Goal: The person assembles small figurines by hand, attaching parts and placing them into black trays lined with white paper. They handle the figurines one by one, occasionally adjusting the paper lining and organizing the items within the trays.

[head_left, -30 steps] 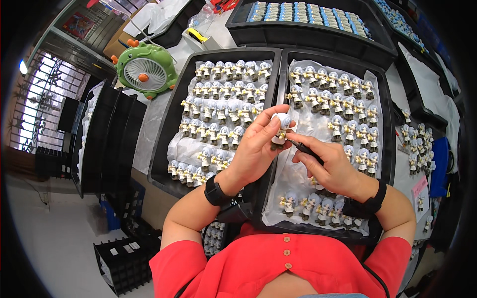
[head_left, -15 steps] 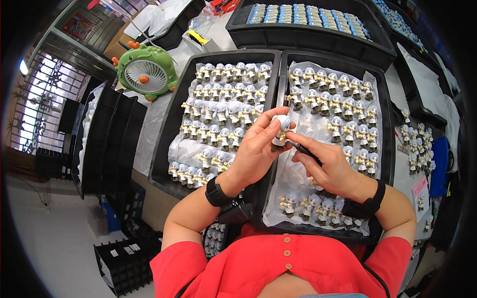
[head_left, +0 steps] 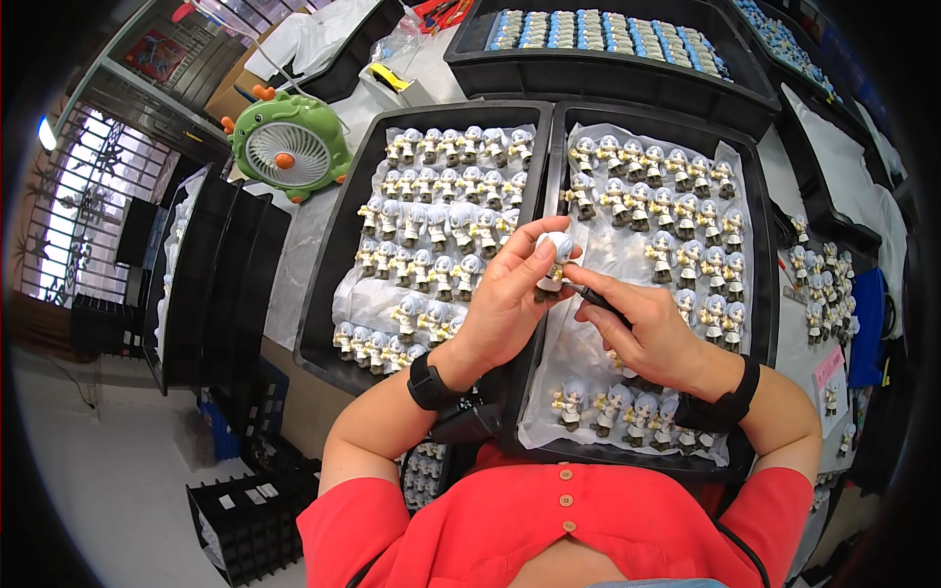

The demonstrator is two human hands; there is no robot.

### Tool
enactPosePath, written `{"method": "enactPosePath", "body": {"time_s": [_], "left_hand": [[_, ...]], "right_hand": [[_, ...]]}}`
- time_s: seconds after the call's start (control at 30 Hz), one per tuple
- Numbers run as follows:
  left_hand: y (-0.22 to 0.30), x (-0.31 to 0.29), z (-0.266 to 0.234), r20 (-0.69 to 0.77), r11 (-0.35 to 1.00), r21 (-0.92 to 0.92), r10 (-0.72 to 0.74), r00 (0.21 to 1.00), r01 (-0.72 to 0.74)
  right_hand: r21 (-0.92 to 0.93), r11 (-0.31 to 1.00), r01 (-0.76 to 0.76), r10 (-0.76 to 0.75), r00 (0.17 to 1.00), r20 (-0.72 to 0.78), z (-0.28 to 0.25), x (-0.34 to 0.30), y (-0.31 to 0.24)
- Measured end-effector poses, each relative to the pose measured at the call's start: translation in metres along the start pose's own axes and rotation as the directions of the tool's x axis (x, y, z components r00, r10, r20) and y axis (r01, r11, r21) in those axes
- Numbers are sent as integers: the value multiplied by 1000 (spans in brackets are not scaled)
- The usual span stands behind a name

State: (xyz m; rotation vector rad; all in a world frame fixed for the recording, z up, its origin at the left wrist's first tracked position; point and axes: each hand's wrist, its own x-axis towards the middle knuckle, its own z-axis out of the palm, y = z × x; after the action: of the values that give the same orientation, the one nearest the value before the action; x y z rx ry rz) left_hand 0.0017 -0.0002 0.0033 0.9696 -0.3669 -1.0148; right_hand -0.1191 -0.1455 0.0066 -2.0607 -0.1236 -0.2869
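Observation:
Between the thumb and fingers of my left hand [head_left: 505,304] is a small figurine [head_left: 551,282] with pale blue-white hair, a white outfit and dark feet. A slim dark pen-like tool [head_left: 598,298] sits in my right hand [head_left: 642,328], its tip at or very near the figurine's lower body; whether it touches I cannot tell. Both hands are above the inner edges of two black trays. Rows of similar figurines stand on white lining in the left tray [head_left: 319,304] and the right tray [head_left: 769,294].
A green animal-shaped fan [head_left: 338,147] stands at the far left. Behind the trays is a black bin [head_left: 608,71] of blue-and-white pieces. More figurines [head_left: 831,284] are grouped at the right, near a blue object [head_left: 867,318]. Black crates [head_left: 240,519] are at the lower left.
The figurine has tilted slightly in my left hand, and the tool has shifted a little lower. Both hands otherwise stay almost in place.

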Motion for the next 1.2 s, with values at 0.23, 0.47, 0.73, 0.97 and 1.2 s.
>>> {"method": "enactPosePath", "body": {"time_s": [0.23,0.47,0.73,0.97,1.2], "left_hand": [[0,0,1,-7,1000,-3,-4,1000,4],[-1,0,1,-24,1000,9,-6,1000,6],[-2,0,1,-14,1000,8,-10,1000,10],[-4,1,0,-28,1000,11,-1,1000,2],[-3,1,1,-32,1000,14,-9,999,10]], "right_hand": [[-34,996,76,-77,997,-23,3,0,5],[-56,995,82,-83,997,-10,1,0,5],[-55,998,28,-27,1000,14,-1,1,2],[-42,998,41,-40,999,5,-1,1,2],[-62,996,69,-69,998,-4,0,1,4]]}}
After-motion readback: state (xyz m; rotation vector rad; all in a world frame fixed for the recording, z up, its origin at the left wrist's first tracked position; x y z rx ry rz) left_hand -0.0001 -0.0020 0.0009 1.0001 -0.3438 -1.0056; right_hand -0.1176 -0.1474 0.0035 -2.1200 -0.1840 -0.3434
